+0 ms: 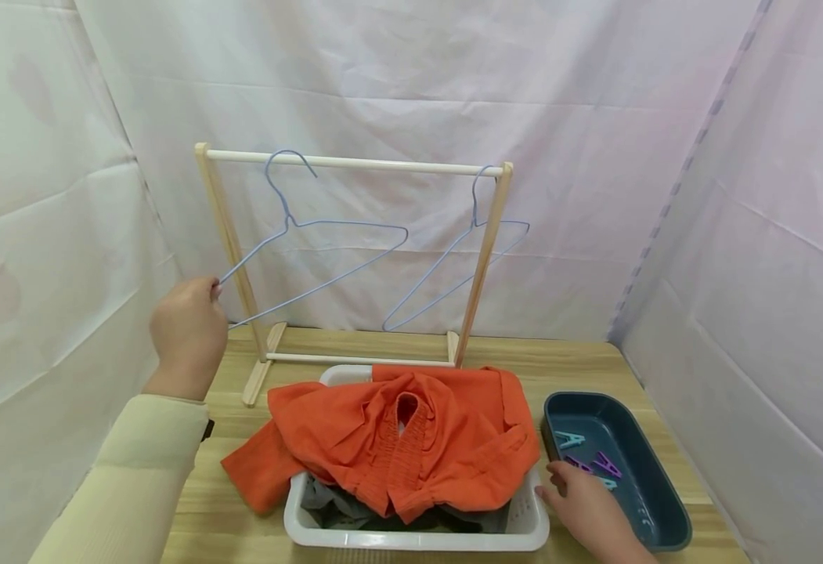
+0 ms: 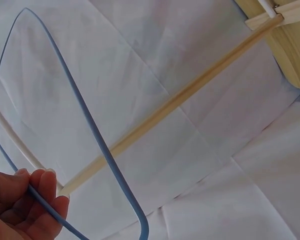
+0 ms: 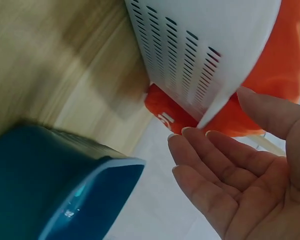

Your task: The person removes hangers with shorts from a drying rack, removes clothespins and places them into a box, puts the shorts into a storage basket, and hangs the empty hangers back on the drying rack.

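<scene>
My left hand (image 1: 189,333) grips a blue clothes hanger (image 1: 341,223) by its left arm. The hanger's hook overlaps the rack's top bar (image 1: 383,164) in the head view. In the left wrist view, the thumb and fingers (image 2: 42,200) close round the blue wire. My right hand (image 1: 583,501) is beside the right wall of a white basket (image 1: 418,540). Its fingers (image 3: 230,165) are loosely extended with nothing between them, the tips close to the basket's rim. Orange clothing (image 1: 453,439) with a gathered waistband lies heaped over the basket, dark grey cloth (image 1: 333,501) under it.
A wooden clothes rack (image 1: 485,266) stands behind the basket, with a second blue hanger (image 1: 428,274) at its right end. To the right sits a dark blue tray (image 1: 654,470) holding teal and purple clothespins (image 1: 606,464). White fabric walls (image 1: 756,235) surround the wooden table (image 1: 566,356).
</scene>
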{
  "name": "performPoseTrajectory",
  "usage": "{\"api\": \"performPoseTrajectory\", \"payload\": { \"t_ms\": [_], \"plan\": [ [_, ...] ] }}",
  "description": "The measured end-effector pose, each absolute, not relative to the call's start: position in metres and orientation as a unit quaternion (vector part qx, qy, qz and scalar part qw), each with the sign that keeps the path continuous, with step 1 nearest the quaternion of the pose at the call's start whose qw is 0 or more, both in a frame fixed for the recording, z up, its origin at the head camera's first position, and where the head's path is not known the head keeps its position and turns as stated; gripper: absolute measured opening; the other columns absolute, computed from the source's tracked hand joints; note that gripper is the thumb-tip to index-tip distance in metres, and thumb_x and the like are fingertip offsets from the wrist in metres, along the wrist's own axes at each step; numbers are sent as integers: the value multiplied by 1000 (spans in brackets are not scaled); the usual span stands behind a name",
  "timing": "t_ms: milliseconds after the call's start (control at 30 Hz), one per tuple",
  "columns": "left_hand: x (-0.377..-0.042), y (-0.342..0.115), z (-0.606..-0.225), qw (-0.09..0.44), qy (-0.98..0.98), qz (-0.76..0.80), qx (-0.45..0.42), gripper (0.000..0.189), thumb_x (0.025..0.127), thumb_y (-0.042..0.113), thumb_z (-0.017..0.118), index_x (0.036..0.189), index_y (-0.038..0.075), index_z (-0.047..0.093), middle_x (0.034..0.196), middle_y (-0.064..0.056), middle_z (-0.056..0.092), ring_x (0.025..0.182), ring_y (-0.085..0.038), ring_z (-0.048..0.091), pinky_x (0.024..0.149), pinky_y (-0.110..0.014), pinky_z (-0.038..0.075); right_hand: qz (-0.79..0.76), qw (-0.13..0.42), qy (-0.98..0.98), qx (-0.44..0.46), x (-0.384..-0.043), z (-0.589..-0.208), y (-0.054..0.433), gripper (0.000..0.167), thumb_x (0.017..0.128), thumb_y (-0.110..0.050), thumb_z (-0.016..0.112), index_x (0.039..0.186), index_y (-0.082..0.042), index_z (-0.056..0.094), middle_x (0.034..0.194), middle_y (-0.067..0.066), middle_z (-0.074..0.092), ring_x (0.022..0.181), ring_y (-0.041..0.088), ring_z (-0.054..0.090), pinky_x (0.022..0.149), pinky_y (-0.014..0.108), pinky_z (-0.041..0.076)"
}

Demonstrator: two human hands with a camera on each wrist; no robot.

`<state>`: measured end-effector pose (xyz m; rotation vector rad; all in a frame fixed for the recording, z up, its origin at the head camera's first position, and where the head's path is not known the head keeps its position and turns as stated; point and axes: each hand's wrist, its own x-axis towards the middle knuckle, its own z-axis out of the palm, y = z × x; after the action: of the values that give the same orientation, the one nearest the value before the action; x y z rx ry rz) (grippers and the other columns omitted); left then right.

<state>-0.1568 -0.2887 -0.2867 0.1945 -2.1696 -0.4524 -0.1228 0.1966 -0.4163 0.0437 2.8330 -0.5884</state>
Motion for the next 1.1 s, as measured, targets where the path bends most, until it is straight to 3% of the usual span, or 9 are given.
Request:
{"api": "performPoseTrajectory", "payload": {
  "t_ms": [333, 467, 567, 1100],
  "plan": [
    [-167, -287, -284, 428, -879, -192, 84, 15, 92, -2, 53, 94, -11, 66, 86, -30, 65, 81, -48, 61, 65, -57, 46, -225, 155, 962, 12, -123, -426, 194, 36, 91, -31, 66, 104, 2, 68, 87, 6, 66, 72, 18, 56, 68, 39, 54],
    [-170, -285, -281, 416, -885, -190, 87, 16, 93, -1, 52, 95, -10, 66, 87, -30, 65, 81, -48, 61, 65, -56, 45, -244, 147, 959, 13, -122, -428, 192, 19, 91, -21, 65, 90, -3, 70, 68, 0, 55, 61, 16, 48, 56, 29, 41],
    [-172, -284, -278, 405, -890, -189, 89, 17, 94, -1, 52, 97, -11, 66, 89, -31, 65, 82, -48, 61, 65, -57, 46, -251, 139, 958, 12, -121, -428, 191, 17, 91, -19, 65, 82, -5, 68, 62, 1, 49, 58, 15, 45, 53, 27, 36],
    [-189, -278, -265, 391, -898, -187, 75, 19, 92, -3, 49, 96, -10, 66, 87, -30, 64, 80, -48, 61, 63, -57, 45, -265, 136, 954, 13, -123, -427, 193, 20, 89, -16, 65, 72, -8, 63, 58, 0, 46, 53, 15, 42, 51, 25, 32]
  ]
}}
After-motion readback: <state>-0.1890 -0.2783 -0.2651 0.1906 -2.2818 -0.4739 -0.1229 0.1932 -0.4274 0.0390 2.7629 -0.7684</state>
